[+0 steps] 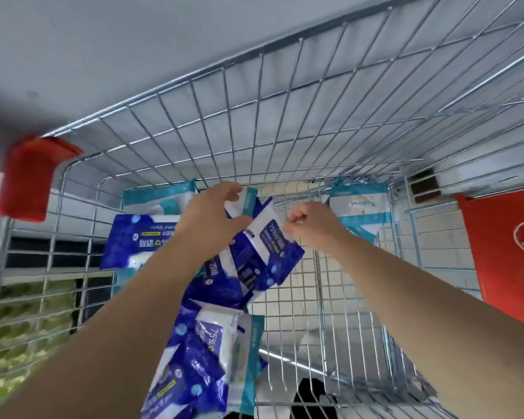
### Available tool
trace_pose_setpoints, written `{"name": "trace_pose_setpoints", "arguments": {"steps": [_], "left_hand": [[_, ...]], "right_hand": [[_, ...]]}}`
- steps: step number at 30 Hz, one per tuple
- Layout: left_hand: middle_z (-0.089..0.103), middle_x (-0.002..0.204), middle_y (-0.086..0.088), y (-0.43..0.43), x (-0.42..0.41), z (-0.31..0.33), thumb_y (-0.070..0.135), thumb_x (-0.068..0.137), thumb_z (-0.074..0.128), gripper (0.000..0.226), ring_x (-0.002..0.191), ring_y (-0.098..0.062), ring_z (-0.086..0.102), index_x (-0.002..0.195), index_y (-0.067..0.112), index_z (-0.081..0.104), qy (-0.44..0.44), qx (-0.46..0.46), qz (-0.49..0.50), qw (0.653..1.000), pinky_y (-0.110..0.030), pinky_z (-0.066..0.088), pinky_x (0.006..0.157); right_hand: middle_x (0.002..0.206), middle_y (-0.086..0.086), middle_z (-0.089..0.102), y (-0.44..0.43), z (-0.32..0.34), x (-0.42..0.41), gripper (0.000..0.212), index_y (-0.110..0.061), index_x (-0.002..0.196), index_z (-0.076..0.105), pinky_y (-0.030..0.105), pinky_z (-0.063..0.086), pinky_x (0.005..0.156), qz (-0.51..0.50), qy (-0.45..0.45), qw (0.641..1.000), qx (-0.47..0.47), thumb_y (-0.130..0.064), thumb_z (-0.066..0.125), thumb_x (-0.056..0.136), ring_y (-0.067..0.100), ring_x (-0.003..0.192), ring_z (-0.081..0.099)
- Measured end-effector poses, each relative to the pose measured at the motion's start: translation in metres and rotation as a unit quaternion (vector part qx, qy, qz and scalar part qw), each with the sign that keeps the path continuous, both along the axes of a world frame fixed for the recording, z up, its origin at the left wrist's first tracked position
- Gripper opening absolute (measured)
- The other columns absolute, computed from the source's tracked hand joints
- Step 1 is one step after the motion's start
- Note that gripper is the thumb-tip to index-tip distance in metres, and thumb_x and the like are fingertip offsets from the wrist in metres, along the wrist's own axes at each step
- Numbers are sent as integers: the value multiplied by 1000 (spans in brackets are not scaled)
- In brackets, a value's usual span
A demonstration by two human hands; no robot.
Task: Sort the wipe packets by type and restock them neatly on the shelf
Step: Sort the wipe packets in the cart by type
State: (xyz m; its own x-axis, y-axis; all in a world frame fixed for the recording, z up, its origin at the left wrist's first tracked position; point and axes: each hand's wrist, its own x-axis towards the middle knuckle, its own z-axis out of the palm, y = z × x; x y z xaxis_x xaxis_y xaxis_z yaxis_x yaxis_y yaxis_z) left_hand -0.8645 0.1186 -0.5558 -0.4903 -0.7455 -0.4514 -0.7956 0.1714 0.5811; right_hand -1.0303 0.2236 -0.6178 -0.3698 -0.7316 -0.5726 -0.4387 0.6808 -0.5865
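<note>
Head view into a silver wire-mesh shopping trolley (254,116), seen from above, with both forearms reaching in.

(a) Trolley: it holds all the stock in view. No shelf shows, so no packet can be judged restocked.

(b) Dark-blue-and-white soft plastic wipe packets (194,373): a loose overlapping heap runs from the near edge toward the middle of the basket. One more lies flat at the left (127,237).

(c) Pale teal-and-white wipe packets: one leans on the far right wall (363,213) and another on the far left (158,198). At least one teal-edged packet is mixed into the blue heap, so sorting by type appears barely begun.

(d) Red plastic corner guard (28,179) and red printed flap (508,252): fittings on the trolley rim.

(e) Left hand (212,216): its fingers are curled round a small bunch of packets above the heap, a teal-edged one among them.

(f) Right hand (312,225): it pinches the white edge of a raised blue-and-white packet (273,237), which also meets the left hand's bunch.

Judgement: the gathering stage is under way, while separation into types and shelving are both left to do.
</note>
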Motion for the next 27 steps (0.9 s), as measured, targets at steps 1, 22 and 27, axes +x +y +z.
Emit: {"name": "trace_pose_setpoints", "arguments": {"steps": [1, 22, 27], "left_hand": [[57, 117, 15, -5, 12, 9, 29, 79, 75, 56, 104, -10, 54, 130, 30, 52, -9, -18, -4, 1000, -25, 40, 84], [61, 90, -1, -32, 110, 24, 43, 70, 81, 45, 73, -15, 58, 98, 17, 56, -82, 2, 25, 996, -33, 46, 70], [49, 77, 9, -24, 95, 39, 38, 78, 76, 44, 75, -19, 49, 101, 21, 43, -29, -68, 105, 992, -30, 35, 67]], "right_hand": [[80, 0, 63, 1, 4, 0, 11, -8, 88, 68, 21, 42, 62, -10, -6, 1000, -2, -18, 68, 83, 16, 78, 58], [95, 9, 73, -3, 27, 48, 22, -16, 99, 70, 35, 55, 78, -191, -197, 962, -14, -11, 75, 78, 23, 84, 70], [94, 13, 72, -20, 35, 73, 17, -4, 96, 69, 31, 53, 70, -139, -149, 978, -30, -3, 69, 80, 22, 79, 67]]}}
